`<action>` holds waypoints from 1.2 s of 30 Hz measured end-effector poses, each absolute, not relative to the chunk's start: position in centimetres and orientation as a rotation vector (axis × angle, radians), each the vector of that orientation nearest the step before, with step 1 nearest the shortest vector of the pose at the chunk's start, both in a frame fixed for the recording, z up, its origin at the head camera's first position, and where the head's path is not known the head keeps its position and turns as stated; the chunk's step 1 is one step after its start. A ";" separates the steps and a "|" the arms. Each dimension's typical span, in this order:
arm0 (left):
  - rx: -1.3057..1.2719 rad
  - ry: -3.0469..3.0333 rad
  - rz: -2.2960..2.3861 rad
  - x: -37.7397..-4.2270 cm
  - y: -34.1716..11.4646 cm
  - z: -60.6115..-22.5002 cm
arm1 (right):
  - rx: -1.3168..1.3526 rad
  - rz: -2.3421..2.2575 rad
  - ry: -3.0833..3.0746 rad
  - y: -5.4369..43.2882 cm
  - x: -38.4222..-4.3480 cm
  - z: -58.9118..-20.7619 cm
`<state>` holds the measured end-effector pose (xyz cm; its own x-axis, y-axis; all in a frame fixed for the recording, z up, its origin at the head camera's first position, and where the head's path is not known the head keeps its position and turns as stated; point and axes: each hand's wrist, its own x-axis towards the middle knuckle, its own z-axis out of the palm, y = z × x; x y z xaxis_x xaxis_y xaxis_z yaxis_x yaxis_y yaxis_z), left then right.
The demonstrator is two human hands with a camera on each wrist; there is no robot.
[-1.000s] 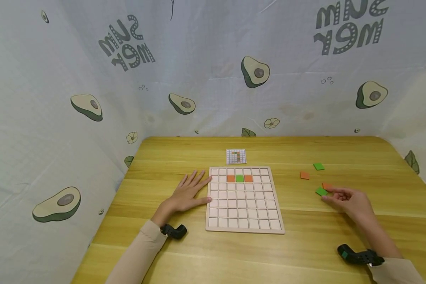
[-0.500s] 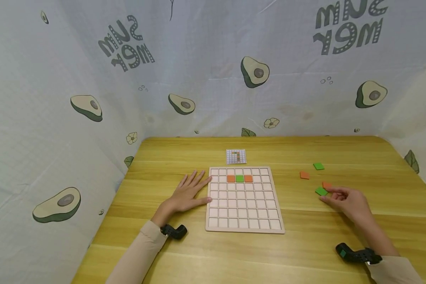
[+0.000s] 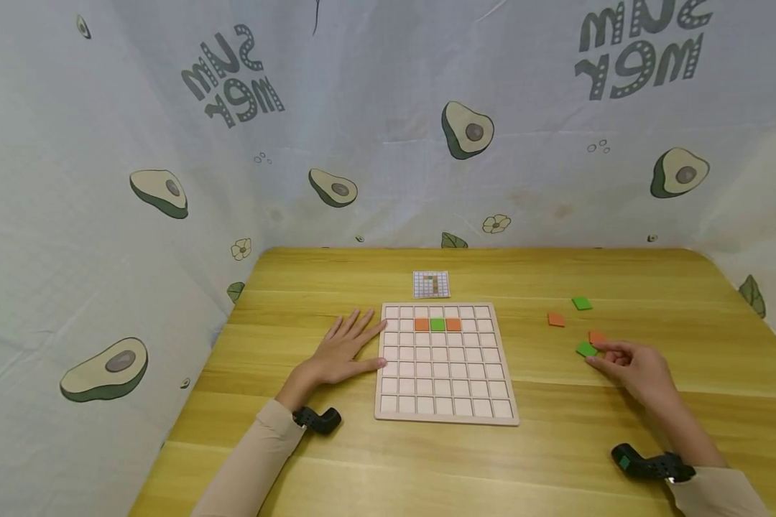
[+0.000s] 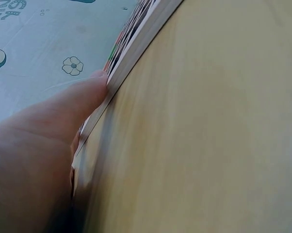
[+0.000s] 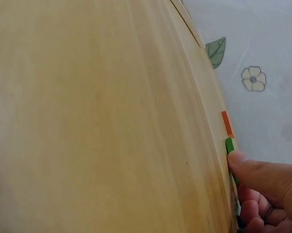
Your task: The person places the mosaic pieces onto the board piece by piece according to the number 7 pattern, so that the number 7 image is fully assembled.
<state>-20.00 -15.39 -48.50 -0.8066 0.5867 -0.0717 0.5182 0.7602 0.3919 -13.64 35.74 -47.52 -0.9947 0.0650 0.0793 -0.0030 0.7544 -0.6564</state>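
Overhead and behind, a printed cloth [image 3: 375,79] hangs past the table [image 3: 453,467]. On that lies the board [image 3: 440,370], a square grid. The left hand [image 3: 339,355] rests flat, fingers spread wide, thumb and forefinger touching the board's left edge. Well to the board's right, the right hand [image 3: 640,372] holds a green tile [image 3: 585,350] narrowly between thumb and forefinger. A card [image 3: 431,284] with a small coloured grid lies just beyond the board. Three tiles, orange, green [image 3: 437,324], orange, fill neighbouring cells in the board's second row from the far side. An orange tile [image 3: 596,336] lies just beyond the held one; another orange and a green lie farther off.
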 end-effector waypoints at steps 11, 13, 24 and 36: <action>0.884 2.766 0.531 -19.9 -15.3 -48.6 | -0.033 1.121 -2.886 35.9 -13.6 -47.0; 0.883 2.767 0.536 -19.9 -15.3 -48.6 | -0.038 1.144 -2.886 35.8 -13.7 -46.8; 0.882 2.766 0.538 -19.8 -15.4 -48.7 | 0.048 1.167 -2.866 34.4 -13.9 -45.1; 0.876 2.757 0.526 -20.0 -15.4 -48.4 | 0.137 1.260 -2.810 31.6 -15.3 -44.6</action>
<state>-20.05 -15.42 -48.40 -0.8040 0.5889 -0.0820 0.5173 0.7608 0.3919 -15.27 31.62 -44.56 -0.9944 -0.0568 0.0896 -0.1047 0.6621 -0.7421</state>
